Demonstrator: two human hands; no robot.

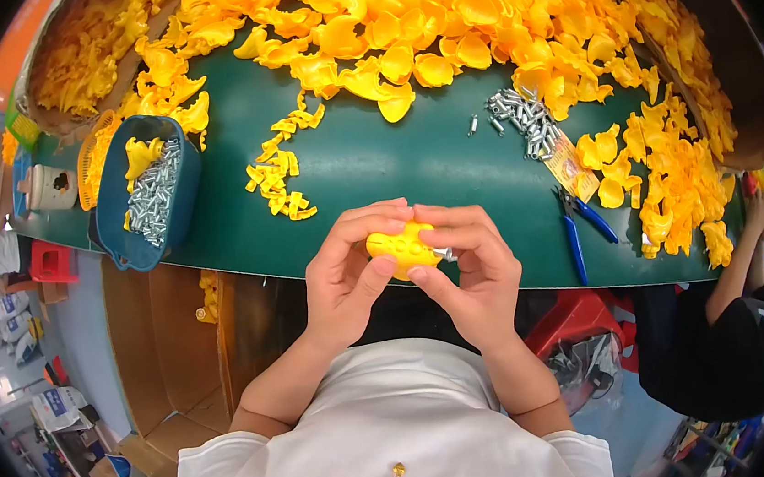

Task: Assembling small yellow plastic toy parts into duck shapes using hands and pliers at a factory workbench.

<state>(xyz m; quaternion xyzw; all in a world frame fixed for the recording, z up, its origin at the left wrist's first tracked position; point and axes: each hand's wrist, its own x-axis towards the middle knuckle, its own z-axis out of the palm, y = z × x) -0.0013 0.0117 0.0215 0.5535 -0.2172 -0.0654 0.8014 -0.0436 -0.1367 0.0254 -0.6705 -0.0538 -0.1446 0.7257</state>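
Between both hands, over the table's near edge, is a yellow plastic piece (404,247) with rounded bumps on its face. My left hand (340,265) is closed round its left side, thumb at the lower edge. My right hand (474,262) grips the right side with thumb and fingers. A small silver metal part (445,253) sticks out on the right, by the right fingers; whether it sits in the piece or is only held there I cannot tell. Beyond the hands, small yellow plastic pieces (276,170) lie on the green table (375,166).
Yellow plastic shells (480,13) are heaped along the far side. At right lie silver metal cylinders (531,118), blue-handled pliers (576,243) and more yellow parts (669,165). A blue basket (190,179) holds metal cylinders at left. A person in black (710,345) is at right.
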